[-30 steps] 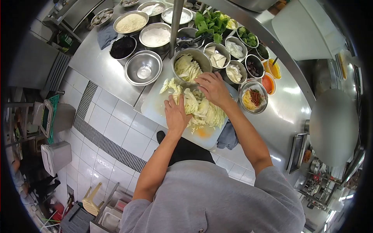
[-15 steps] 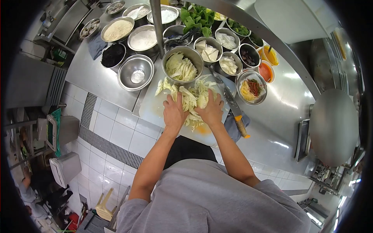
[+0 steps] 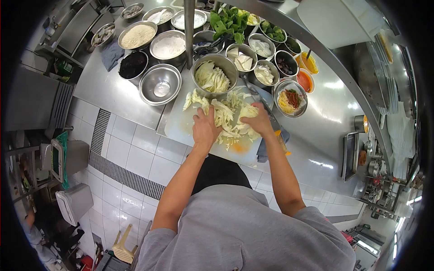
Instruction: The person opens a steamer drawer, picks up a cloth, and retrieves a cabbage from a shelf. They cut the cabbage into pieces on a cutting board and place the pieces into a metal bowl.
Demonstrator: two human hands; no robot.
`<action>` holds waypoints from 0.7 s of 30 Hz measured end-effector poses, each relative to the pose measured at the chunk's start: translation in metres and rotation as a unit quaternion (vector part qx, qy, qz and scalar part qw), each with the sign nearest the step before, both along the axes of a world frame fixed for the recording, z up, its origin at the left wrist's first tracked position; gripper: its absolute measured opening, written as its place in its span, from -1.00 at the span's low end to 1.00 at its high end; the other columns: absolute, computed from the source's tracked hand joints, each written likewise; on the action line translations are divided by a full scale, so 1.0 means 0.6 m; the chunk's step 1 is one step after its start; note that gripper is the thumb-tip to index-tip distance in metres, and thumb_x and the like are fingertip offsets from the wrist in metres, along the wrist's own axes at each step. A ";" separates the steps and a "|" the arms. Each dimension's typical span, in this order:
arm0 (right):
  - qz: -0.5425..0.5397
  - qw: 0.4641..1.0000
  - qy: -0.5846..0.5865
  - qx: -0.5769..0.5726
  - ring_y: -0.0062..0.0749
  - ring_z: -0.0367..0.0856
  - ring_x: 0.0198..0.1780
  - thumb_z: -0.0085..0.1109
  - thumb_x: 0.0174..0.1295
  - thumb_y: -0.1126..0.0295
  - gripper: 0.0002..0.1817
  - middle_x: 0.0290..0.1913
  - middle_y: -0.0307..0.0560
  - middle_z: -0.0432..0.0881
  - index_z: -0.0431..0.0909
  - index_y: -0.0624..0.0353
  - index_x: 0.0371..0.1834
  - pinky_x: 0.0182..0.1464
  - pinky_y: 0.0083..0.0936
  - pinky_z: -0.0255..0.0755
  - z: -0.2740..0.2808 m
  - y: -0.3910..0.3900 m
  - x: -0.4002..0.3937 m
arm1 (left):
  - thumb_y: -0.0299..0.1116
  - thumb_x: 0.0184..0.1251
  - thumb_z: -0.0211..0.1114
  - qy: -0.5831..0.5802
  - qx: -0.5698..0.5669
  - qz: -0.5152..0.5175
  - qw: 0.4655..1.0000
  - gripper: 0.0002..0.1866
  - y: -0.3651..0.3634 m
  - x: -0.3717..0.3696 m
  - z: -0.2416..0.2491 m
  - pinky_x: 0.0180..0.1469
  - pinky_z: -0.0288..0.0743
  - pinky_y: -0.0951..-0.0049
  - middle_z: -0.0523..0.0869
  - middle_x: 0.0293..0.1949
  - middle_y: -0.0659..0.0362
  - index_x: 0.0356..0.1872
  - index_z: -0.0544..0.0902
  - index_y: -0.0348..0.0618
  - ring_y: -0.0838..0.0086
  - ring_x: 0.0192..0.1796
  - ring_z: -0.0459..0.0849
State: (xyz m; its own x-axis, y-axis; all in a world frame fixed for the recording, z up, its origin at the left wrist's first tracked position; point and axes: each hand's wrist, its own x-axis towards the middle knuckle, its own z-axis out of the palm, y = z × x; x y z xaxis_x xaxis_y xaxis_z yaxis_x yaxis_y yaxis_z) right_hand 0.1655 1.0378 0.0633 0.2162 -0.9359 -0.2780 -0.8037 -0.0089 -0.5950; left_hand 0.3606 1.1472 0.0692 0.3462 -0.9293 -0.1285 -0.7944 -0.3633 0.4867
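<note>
Shredded cabbage [image 3: 224, 113] lies heaped on a white cutting board [image 3: 176, 124]. My left hand [image 3: 205, 128] rests at the left of the heap, its fingers curled over some shreds. At the right of the heap, my right hand [image 3: 258, 120] is wrapped round a clump of cabbage [image 3: 247, 113]. Just behind the heap stands a steel pot [image 3: 234, 74] with more cut cabbage [image 3: 212, 77] in it. A large knife [image 3: 270, 115] lies along the board's right side, partly hidden by my right hand and forearm.
An empty steel bowl [image 3: 148, 86] stands left of the pot. Bowls of white powder [image 3: 168, 46], tofu [image 3: 243, 62] and leafy greens [image 3: 229, 26] crowd the back. A metal post [image 3: 189, 36] rises behind the pot. A blue cloth [image 3: 263, 151] lies at the right. Another person's arm [image 3: 30, 217] shows far left.
My right hand has moved right and closed round a clump of cabbage, now over the knife's handle side. My left hand has stayed by the heap. The view has shifted slightly.
</note>
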 end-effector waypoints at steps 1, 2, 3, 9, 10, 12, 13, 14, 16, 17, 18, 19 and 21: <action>0.001 1.000 0.000 -0.002 -0.01 0.55 0.09 0.59 -0.27 0.19 -0.11 0.03 0.22 0.56 0.35 0.13 0.22 0.14 -0.20 0.48 0.011 -0.003 -0.007 | -0.21 -0.10 0.58 0.000 -0.002 0.001 1.000 -0.10 0.000 0.000 -0.002 -0.21 0.67 0.14 0.38 0.09 -0.12 0.35 0.35 -0.07 -0.02 -0.04 0.53; -0.035 0.992 -0.107 0.058 -0.12 0.58 0.05 0.59 -0.22 0.25 -0.14 0.02 0.16 0.57 0.34 0.15 0.22 0.09 -0.27 0.51 0.022 -0.004 -0.015 | -0.22 -0.11 0.58 0.002 -0.001 0.001 1.000 -0.10 0.000 0.001 -0.002 -0.21 0.67 0.14 0.38 0.09 -0.12 0.35 0.35 -0.07 -0.02 -0.03 0.53; -0.068 0.968 -0.211 0.119 -0.22 0.61 0.00 0.58 -0.17 0.31 -0.17 0.01 0.10 0.59 0.34 0.18 0.23 0.03 -0.35 0.54 0.033 -0.006 -0.023 | -0.22 -0.11 0.58 0.004 0.001 0.002 1.000 -0.10 0.000 0.001 -0.003 -0.20 0.68 0.14 0.38 0.09 -0.12 0.35 0.35 -0.07 -0.02 -0.03 0.52; -0.036 0.948 -0.275 0.156 -0.33 0.59 0.01 0.58 -0.10 0.36 -0.18 0.03 0.01 0.58 0.32 0.18 0.26 0.00 -0.45 0.51 0.190 -0.036 0.010 | -0.24 -0.09 0.56 0.027 0.021 0.004 0.999 -0.09 0.000 0.004 -0.002 -0.13 0.64 0.09 0.39 0.12 -0.14 0.39 0.33 -0.06 -0.04 0.02 0.52; 0.005 0.958 -0.255 0.129 -0.33 0.59 0.01 0.58 -0.10 0.33 -0.18 0.02 0.00 0.59 0.33 0.16 0.26 0.03 -0.44 0.50 0.222 -0.047 0.036 | -0.24 -0.09 0.56 0.027 0.020 0.005 0.999 -0.09 0.000 0.004 -0.003 -0.13 0.64 0.09 0.39 0.12 -0.14 0.39 0.33 -0.06 -0.04 0.02 0.52; 0.079 0.973 -0.206 0.069 -0.29 0.58 0.05 0.59 -0.13 0.25 -0.16 0.02 0.03 0.60 0.35 0.12 0.27 0.08 -0.40 0.47 0.248 -0.075 0.092 | -0.24 -0.10 0.56 0.028 0.013 0.006 1.000 -0.09 0.000 0.002 -0.004 -0.12 0.64 0.08 0.39 0.12 -0.15 0.39 0.33 -0.07 -0.04 0.00 0.52; 0.111 0.977 -0.178 0.035 -0.25 0.57 0.07 0.59 -0.15 0.21 -0.14 0.04 0.06 0.59 0.36 0.10 0.28 0.11 -0.37 0.46 0.249 -0.093 0.126 | -0.24 -0.10 0.56 0.027 0.012 0.006 1.000 -0.09 -0.001 0.002 -0.005 -0.12 0.64 0.08 0.39 0.12 -0.15 0.39 0.33 -0.07 -0.04 0.00 0.52; 0.142 0.979 -0.142 0.033 -0.16 0.57 0.10 0.58 -0.17 0.17 -0.13 0.09 0.12 0.57 0.37 0.09 0.28 0.12 -0.34 0.47 0.240 -0.115 0.159 | -0.24 -0.10 0.56 0.026 0.013 0.006 1.000 -0.08 -0.001 0.001 -0.006 -0.12 0.64 0.08 0.39 0.13 -0.16 0.39 0.33 -0.07 -0.05 0.00 0.53; 0.194 0.980 -0.050 0.022 0.02 0.56 0.15 0.55 -0.19 0.14 -0.11 0.18 0.24 0.50 0.37 0.08 0.29 0.15 -0.26 0.48 0.218 -0.153 0.232 | -0.24 -0.10 0.56 0.024 0.015 0.007 1.000 -0.08 0.000 0.003 -0.010 -0.11 0.64 0.08 0.38 0.14 -0.17 0.38 0.34 -0.07 -0.06 0.00 0.53; 0.214 0.977 0.007 0.013 0.12 0.56 0.17 0.54 -0.19 0.14 -0.11 0.23 0.29 0.45 0.36 0.07 0.30 0.16 -0.21 0.49 0.207 -0.161 0.265 | -0.23 -0.11 0.56 0.031 0.007 0.011 0.999 -0.09 0.001 0.004 -0.012 -0.09 0.63 0.07 0.39 0.14 -0.19 0.38 0.34 -0.08 -0.08 0.00 0.55; 0.216 0.976 0.007 0.013 0.12 0.56 0.17 0.54 -0.19 0.14 -0.11 0.23 0.29 0.45 0.36 0.07 0.30 0.16 -0.21 0.49 0.189 -0.161 0.289 | -0.22 -0.11 0.56 0.038 -0.002 0.017 0.999 -0.09 0.000 0.005 -0.012 -0.06 0.63 0.07 0.40 0.15 -0.20 0.37 0.34 -0.08 -0.11 0.00 0.56; 0.211 0.975 0.062 -0.007 0.15 0.53 0.20 0.53 -0.16 0.12 -0.12 0.23 0.31 0.43 0.36 0.06 0.31 0.19 -0.19 0.47 0.165 -0.160 0.310 | -0.22 -0.11 0.56 0.038 -0.003 0.020 0.999 -0.09 -0.001 0.006 -0.008 -0.06 0.63 0.07 0.40 0.15 -0.20 0.37 0.34 -0.08 -0.11 0.00 0.56; 0.208 0.971 0.115 -0.026 0.19 0.51 0.22 0.52 -0.14 0.10 -0.13 0.24 0.34 0.41 0.36 0.06 0.31 0.23 -0.16 0.46 0.117 -0.156 0.316 | -0.21 -0.10 0.56 0.075 -0.012 0.043 0.996 -0.11 0.004 0.012 0.007 0.01 0.59 0.05 0.44 0.13 -0.22 0.35 0.36 -0.09 -0.11 0.01 0.60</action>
State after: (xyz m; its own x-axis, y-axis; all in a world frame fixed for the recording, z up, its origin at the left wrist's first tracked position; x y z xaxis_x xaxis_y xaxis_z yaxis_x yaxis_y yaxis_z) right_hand 0.3551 0.9441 0.1338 0.5156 -0.7953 -0.3188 -0.8362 -0.3861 -0.3895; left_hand 0.3680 1.1499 0.0735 0.4036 -0.9003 -0.1631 -0.6779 -0.4139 0.6076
